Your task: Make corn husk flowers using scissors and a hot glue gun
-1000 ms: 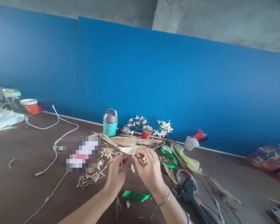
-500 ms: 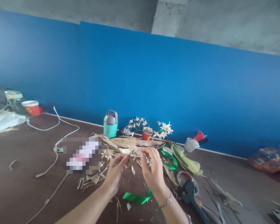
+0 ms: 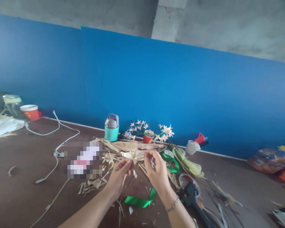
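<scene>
My left hand point(image 3: 122, 171) is closed in a pinch, thumb against finger, at the lower part of a pale dried-husk flower point(image 3: 133, 155). Its petals spread above the fingertips. From the right, my right hand point(image 3: 156, 166) reaches in with thumb and index fingertip together at the flower's right edge. Whether a petal lies between those fingertips is hard to see against the husks behind. Dried husk leaves point(image 3: 123, 145) and small scraps lie behind and around both hands. A green ribbon point(image 3: 142, 200) lies between my forearms.
Behind the husks stand a teal flask point(image 3: 111, 128) and a red cup point(image 3: 148, 138) with husk flowers on green stems. On the right are a bundle of yellowish strands point(image 3: 187, 163) and a black glue gun point(image 3: 192, 196). A white cable point(image 3: 59, 142) crosses the left side.
My right thumb and index fingertip have come together at the flower's edge. More of the petals now shows above my left fingertips. The view has shifted slightly.
</scene>
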A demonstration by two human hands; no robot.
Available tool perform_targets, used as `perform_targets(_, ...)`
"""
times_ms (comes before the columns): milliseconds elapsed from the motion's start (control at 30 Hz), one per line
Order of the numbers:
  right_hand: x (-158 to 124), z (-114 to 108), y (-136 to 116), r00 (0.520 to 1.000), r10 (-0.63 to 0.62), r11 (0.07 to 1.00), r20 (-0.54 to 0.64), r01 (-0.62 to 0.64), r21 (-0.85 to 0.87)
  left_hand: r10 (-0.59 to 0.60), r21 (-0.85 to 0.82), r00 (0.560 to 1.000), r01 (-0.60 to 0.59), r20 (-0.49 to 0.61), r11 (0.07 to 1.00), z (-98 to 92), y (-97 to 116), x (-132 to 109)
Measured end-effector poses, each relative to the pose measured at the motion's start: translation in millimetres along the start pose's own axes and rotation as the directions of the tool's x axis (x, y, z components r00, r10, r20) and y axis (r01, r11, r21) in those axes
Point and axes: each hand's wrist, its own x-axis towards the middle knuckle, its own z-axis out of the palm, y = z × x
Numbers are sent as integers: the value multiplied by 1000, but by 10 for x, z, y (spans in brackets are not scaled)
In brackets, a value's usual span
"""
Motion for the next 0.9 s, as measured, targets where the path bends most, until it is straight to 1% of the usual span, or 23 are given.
perform_targets(133,79,-177,76,988,111,994,105,-108,-35,17,22,1000,-17,10,1000,0,-6,6)
perform_targets(233,62,-294,104,960,185,982,208,-171,-83,35,46,999,-36,22,998,4,-27,1)
perform_targets(333,-74,-246,89,923,266,963,278,-266,-40,28,67,1000,-29,9,997,28,-50,-22)
perform_targets(367,-134,-192,82,911,299,950,285,-314,5,16,71,1000,-16,3,997,39,-58,-32)
perform_targets(433,-244,-63,73,907,341,915,248,-381,133,-24,54,1000,23,6,998,62,-73,-53)
perform_targets(500,-317,47,67,890,380,841,253,-447,306,-65,28,997,64,35,998,76,-89,-67)
perform_targets(567,-346,101,62,865,435,766,248,-501,403,-89,38,994,86,62,996,79,-103,-72)
perform_targets(600,-349,107,60,855,458,741,245,-519,427,-91,68,994,86,66,994,78,-106,-73)
perform_targets(667,-343,96,62,848,475,722,235,-529,446,-70,164,996,59,62,985,72,-101,-72)
perform_targets(767,-336,85,81,847,474,715,240,-530,455,2,320,995,-33,97,947,62,-78,-70)
perform_targets(833,-338,99,98,845,479,726,238,-533,434,45,388,987,-103,155,916,55,-72,-68)
perform_targets(900,-338,102,117,859,457,777,231,-512,366,63,433,978,-145,199,890,48,-88,-62)
